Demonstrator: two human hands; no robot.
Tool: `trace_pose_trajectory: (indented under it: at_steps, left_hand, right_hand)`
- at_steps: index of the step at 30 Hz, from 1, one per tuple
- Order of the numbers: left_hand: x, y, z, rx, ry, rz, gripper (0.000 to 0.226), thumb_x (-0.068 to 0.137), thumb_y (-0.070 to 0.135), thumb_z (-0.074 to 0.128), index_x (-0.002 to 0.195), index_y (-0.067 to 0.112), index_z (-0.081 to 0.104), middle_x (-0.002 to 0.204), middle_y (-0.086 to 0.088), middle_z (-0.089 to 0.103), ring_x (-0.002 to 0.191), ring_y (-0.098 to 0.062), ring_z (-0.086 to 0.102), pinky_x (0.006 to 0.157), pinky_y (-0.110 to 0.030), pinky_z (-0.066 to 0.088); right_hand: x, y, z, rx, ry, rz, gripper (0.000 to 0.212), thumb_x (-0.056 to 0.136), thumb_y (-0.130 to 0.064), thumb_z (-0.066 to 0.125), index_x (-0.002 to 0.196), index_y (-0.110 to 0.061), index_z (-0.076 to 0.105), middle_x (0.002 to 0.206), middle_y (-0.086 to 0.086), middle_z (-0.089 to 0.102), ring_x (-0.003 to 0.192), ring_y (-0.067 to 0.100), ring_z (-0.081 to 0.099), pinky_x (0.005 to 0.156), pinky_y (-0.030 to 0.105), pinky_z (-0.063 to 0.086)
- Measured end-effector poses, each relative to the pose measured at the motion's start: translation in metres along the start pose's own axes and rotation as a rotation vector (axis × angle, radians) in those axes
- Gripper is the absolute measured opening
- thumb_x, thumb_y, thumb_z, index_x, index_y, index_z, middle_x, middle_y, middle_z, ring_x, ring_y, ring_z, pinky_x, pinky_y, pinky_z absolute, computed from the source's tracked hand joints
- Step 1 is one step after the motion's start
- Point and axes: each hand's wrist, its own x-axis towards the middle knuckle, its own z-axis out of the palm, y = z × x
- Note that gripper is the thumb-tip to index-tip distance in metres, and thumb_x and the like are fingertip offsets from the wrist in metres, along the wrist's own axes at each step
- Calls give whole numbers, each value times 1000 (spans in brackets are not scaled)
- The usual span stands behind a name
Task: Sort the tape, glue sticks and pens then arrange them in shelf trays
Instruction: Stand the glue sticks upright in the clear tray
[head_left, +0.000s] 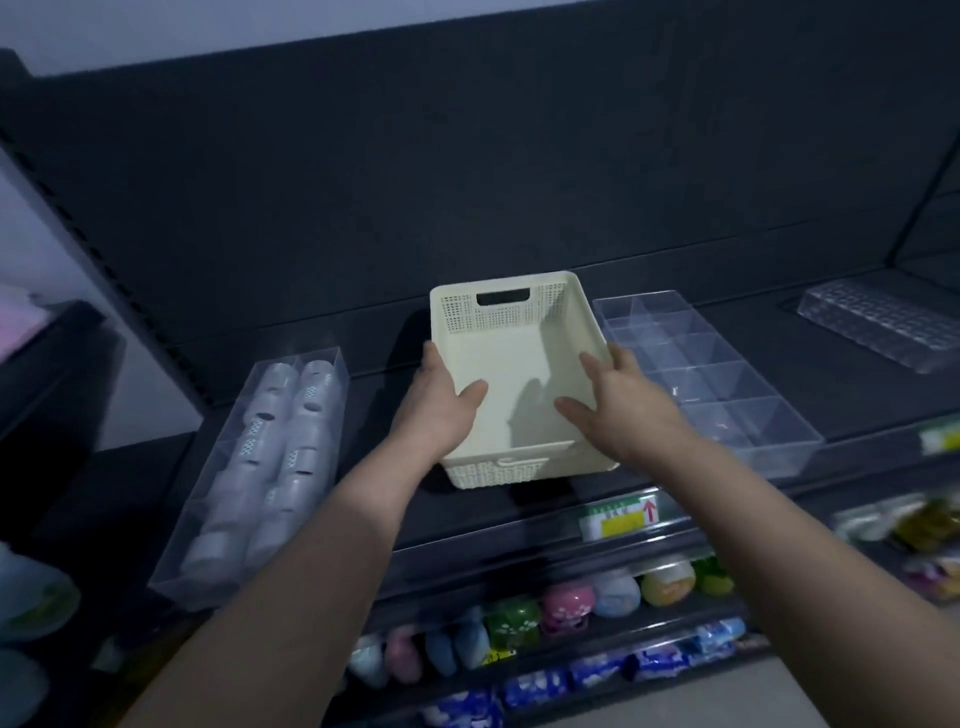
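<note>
An empty cream plastic basket (524, 332) with perforated end walls and a handle slot sits in the middle of the dark shelf (374, 384). My left hand (441, 405) grips the basket's left wall, thumb inside and fingers outside. My right hand (618, 400) lies against the right wall with thumb and fingers spread and fairly straight. Left of the basket, a clear tray (260, 467) holds two rows of white tape rolls. To the right stands a clear divided tray (727, 395) with empty compartments. No glue sticks or pens are visible.
Another clear ridged tray (883, 322) lies at the back right of the shelf. A price label (621, 517) hangs on the shelf's front edge. Lower shelves hold colourful round items (566, 608) and blue packets (540, 686). A slotted upright (119, 280) borders the left side.
</note>
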Motion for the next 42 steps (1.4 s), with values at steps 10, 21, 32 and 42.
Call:
trace_pose_trajectory:
  at_steps: [10, 21, 32, 42]
  left_hand:
    - [-37, 134, 72, -52, -189, 300, 62, 89, 36, 58, 139, 14, 29, 138, -3, 50, 121, -26, 52, 98, -46, 46]
    - [-113, 329, 248, -52, -385, 494, 62, 91, 36, 58, 142, 18, 28, 133, 0, 52, 116, -25, 54, 96, -44, 47]
    - [-160, 453, 400, -65, -509, 448, 51, 92, 30, 58, 135, 16, 35, 126, -2, 57, 108, -25, 58, 92, -42, 50]
    - [-65, 496, 496, -138, -440, 299, 43, 91, 26, 60, 128, 15, 41, 121, -1, 58, 97, -20, 56, 81, -33, 47]
  right_hand:
    - [-97, 94, -82, -13, 185, 282, 58, 93, -47, 48, 139, -15, 36, 148, 13, 23, 109, 37, 55, 92, 40, 45]
    - [-199, 305, -169, 14, 331, 526, 60, 93, -49, 49, 143, -18, 34, 148, 10, 24, 119, 33, 50, 92, 38, 43]
    - [-237, 481, -227, 37, 271, 662, 56, 93, -47, 49, 138, -15, 41, 143, 11, 31, 121, 35, 47, 97, 45, 44]
    - [-117, 600, -245, 10, 189, 520, 59, 92, -48, 49, 142, -17, 39, 150, 10, 29, 126, 30, 46, 100, 39, 40]
